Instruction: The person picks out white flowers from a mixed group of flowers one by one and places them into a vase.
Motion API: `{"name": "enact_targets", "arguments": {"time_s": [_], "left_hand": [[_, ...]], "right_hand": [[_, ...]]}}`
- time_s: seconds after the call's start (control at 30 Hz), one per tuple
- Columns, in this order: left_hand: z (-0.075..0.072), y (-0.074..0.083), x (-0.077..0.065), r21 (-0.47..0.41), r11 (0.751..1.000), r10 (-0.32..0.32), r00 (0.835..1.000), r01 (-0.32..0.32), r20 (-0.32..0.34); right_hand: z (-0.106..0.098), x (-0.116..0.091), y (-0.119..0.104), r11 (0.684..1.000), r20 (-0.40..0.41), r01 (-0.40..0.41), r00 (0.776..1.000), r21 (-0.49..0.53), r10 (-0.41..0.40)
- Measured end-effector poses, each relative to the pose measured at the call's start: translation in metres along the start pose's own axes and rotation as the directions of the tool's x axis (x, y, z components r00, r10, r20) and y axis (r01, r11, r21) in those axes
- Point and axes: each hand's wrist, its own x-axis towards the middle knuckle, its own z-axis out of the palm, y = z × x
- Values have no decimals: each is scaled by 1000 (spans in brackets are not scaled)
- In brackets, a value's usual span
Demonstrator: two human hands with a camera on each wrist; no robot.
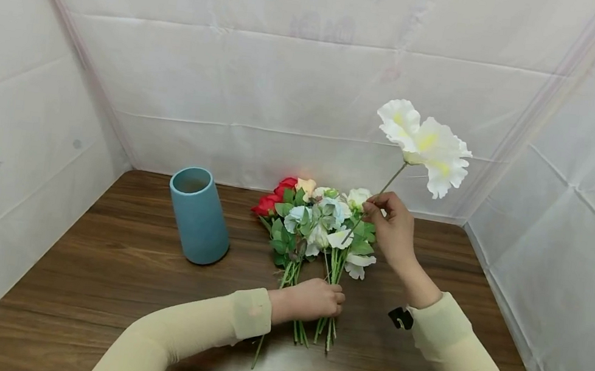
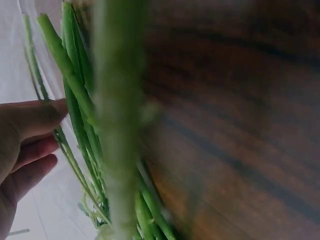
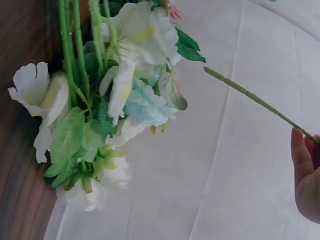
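Note:
My right hand (image 1: 394,230) pinches the thin stem of a white flower (image 1: 429,142) between thumb and fingers, raised over the bunch. In the right wrist view, the cut lower end of that stem (image 3: 250,95) points free of the other flowers. My left hand (image 1: 313,300) is low over the bunch's stems, fingers curled. The left wrist view has its thumb and fingers pinching a slender green flower stem (image 2: 62,137) beside thicker green stems (image 2: 75,75). Artificial flowers (image 1: 321,219) in white, pale blue and cream lie on the table, with red flowers (image 1: 268,205) at their left.
A tapered blue vase (image 1: 199,223) stands upright left of the flowers, its mouth uncovered. Pale fabric walls (image 1: 232,80) close off the back and sides of the brown wooden table (image 1: 116,275). A small black object (image 1: 400,318) shows at the right cuff.

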Motion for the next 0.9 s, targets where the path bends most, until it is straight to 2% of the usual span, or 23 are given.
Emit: {"name": "enact_targets", "arguments": {"time_s": [0.17,0.23,0.3,0.37,0.43,0.5,0.53,0.57,0.6,0.63,0.67,0.7,0.8,0.83,0.87,0.9], "left_hand": [[-1,3,2,-40,999,-34,995,37,90],[-2,2,2,-97,993,-50,991,62,125],[-5,1,0,-180,979,-69,990,91,126],[-9,-2,-4,-268,955,-104,990,127,96],[-16,-10,-13,-359,919,-166,986,165,28],[-25,-19,-26,-416,885,-258,964,210,-61],[-31,-25,-34,-436,867,-314,943,239,-107],[-37,-31,-43,-454,850,-374,913,268,-162],[-43,-36,-53,-462,836,-432,875,296,-221],[-48,-42,-64,-461,826,-483,828,324,-284],[-52,-47,-76,-464,817,-525,775,343,-352],[-55,-53,-88,-462,809,-560,718,364,-414],[-54,-66,-124,-459,784,-621,526,419,-581],[-52,-70,-135,-474,766,-641,461,434,-613],[-49,-74,-145,-500,737,-670,396,455,-628],[-46,-76,-155,-533,695,-708,328,482,-625]], "right_hand": [[3,4,-4,1000,10,11,1000,29,-11],[4,6,-5,999,16,10,1000,39,-10],[6,8,-4,998,16,9,1000,54,-10],[8,10,-5,996,16,17,1000,83,-18],[11,11,-5,992,18,30,999,120,-32],[14,14,-7,987,22,39,999,157,-43],[16,15,-9,983,25,43,999,176,-48],[19,17,-11,981,28,46,998,187,-52],[21,18,-14,979,30,48,998,196,-55],[23,20,-18,979,34,47,998,201,-55],[27,22,-22,976,36,42,998,213,-51],[30,25,-26,974,40,37,998,221,-47],[42,33,-38,970,42,42,998,241,-54],[47,37,-43,966,41,48,997,254,-60],[53,40,-47,961,41,56,997,270,-69],[59,44,-51,956,43,66,996,286,-82]]}}
